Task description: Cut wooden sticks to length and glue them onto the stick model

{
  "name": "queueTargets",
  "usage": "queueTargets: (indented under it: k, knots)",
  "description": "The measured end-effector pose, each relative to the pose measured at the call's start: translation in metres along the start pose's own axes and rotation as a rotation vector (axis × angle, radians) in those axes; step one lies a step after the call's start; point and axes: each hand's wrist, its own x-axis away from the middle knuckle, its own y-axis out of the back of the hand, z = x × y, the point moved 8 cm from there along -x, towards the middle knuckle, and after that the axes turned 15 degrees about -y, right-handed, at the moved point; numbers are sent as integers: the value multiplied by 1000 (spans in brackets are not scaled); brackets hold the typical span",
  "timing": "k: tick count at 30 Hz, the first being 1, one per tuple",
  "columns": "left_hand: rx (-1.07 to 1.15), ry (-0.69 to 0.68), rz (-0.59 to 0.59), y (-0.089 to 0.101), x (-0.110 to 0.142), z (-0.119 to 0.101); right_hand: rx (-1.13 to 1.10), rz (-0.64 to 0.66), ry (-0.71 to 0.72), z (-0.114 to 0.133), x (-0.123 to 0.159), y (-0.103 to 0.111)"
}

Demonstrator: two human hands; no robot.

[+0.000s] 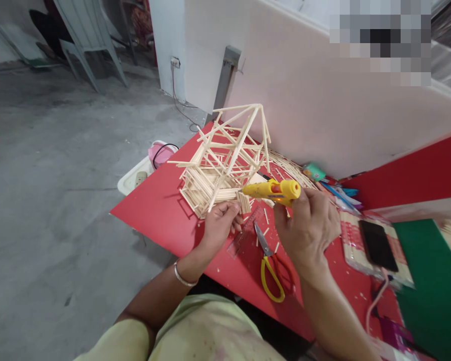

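My right hand (308, 225) grips a yellow hot glue gun (270, 191), its nozzle pointing left at the low front wall of a wooden stick model (233, 150). The model has a stacked-stick base and an open frame of crossed sticks rising above it. At the base's near edge, my left hand (222, 220) has its fingers closed on the model; the fingertips are partly hidden. Between my forearms lie scissors (272, 265) with one yellow and one red handle. A clear ruler (246, 233) lies beside them, among short stick offcuts.
Loose sticks (289, 165) run along the red tabletop's (154, 210) back edge by a pale panel. On the right, a black phone (378, 244) rests on packed sticks, with a pink cable (376, 306) nearby. A white stool (131, 178) stands beyond the left edge.
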Motion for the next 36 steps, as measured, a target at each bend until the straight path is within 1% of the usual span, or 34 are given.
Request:
queueTargets:
  k: [3,12,23,32,36]
  knots:
    - [1,2,4,-1,0,-1,-14,3,9,3,0,1]
    - [-55,9,16,0,-1,1,-3,-43,37,8,-3,5]
    - [-65,-7,42,-1,-1,2,-38,-16,24,6,-2,4]
    - [-61,-9,41,0,0,2,-29,-38,-1,3,0,3]
    - [-62,-17,50,-1,2,1,-49,-27,3,5,0,2]
